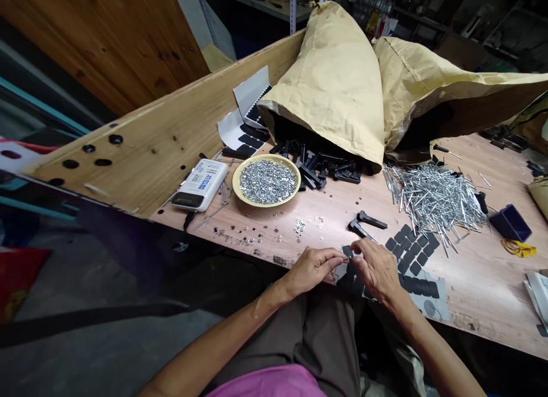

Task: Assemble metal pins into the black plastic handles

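My left hand and my right hand meet at the table's front edge, fingertips almost touching. Both are closed in a pinch; what lies between the fingers is small and partly hidden, so I cannot make it out. Beneath them is a sheet bearing black pads, partly covered by my right hand. More rounded black pads lie in rows to the right of the fingers. Just beyond the right hand are two black T-shaped plastic pieces.
A yellow bowl of small metal nuts stands left, beside a white boxy device. Behind, black plastic parts spill from a large tan sack. Metal pins are heaped right, near a dark blue box.
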Demonstrator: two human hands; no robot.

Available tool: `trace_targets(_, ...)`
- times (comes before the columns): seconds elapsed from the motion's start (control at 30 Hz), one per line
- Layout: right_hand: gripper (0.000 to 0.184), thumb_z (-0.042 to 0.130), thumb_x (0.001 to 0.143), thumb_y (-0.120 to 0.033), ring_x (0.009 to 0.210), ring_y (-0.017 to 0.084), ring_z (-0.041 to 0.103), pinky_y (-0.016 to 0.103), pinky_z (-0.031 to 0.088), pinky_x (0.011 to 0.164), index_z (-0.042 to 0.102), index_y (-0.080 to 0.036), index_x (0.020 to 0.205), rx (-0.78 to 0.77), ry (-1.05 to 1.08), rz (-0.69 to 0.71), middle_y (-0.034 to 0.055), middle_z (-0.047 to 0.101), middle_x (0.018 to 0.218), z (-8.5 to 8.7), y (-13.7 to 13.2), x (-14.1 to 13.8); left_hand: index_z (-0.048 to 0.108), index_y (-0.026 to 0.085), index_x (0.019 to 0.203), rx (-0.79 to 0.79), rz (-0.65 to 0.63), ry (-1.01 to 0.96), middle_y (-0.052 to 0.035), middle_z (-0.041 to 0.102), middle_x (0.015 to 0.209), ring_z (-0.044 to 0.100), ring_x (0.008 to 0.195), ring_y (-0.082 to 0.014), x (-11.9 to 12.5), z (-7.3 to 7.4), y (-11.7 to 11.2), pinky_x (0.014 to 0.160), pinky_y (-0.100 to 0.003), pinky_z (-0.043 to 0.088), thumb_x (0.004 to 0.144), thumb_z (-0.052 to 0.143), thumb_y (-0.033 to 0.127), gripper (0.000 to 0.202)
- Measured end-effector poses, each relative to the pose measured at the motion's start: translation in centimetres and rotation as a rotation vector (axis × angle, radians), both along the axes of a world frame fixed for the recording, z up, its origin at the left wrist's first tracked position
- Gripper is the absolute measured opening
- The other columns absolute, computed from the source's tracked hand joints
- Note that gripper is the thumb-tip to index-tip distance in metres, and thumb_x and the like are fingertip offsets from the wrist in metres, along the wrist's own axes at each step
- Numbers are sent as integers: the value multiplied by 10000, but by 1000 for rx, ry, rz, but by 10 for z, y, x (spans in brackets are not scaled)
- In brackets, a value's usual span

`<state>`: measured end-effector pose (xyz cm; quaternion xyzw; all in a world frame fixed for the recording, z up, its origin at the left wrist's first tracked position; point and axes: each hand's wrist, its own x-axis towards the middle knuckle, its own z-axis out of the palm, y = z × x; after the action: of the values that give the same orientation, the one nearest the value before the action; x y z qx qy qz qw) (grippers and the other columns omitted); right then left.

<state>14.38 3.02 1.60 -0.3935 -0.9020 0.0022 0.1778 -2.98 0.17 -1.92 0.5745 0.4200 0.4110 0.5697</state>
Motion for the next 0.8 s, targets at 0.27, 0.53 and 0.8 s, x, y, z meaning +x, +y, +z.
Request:
trace_targets(0.27, 512, 229, 993, -336, 570, 134, 479, 300, 310, 708, 528, -181, 607, -49, -74, 114, 10, 579, 572, 0, 3, 1, 699, 163, 848, 132, -3, 168, -28, 696, 750, 623, 677, -134, 3, 1, -2, 652, -206, 477, 868, 486, 313, 261)
trace_targets(0.53, 463, 172, 993, -370, 724, 139, 568, 277, 345, 734, 583, -178, 902, -152, 22, 88, 38, 646, 794, 11, 2, 3, 685, 162, 857, 93, 21, 131, -23, 696, 759, 621, 678, -132, 2, 5, 0, 610, -190, 462, 872, 469, 336, 278)
trace_targets(0.8, 571, 148, 992, -355, 480, 115, 433, 270, 314, 622, 509, -191, 583, -32, 2, -24, -7, 516, 502, 6, -2, -1, 648, 181, 709, 94, 119, 149, 0, 606, 608, 541, 577, -114, 19, 10, -11, 587, -207, 409, 828, 512, 285, 209)
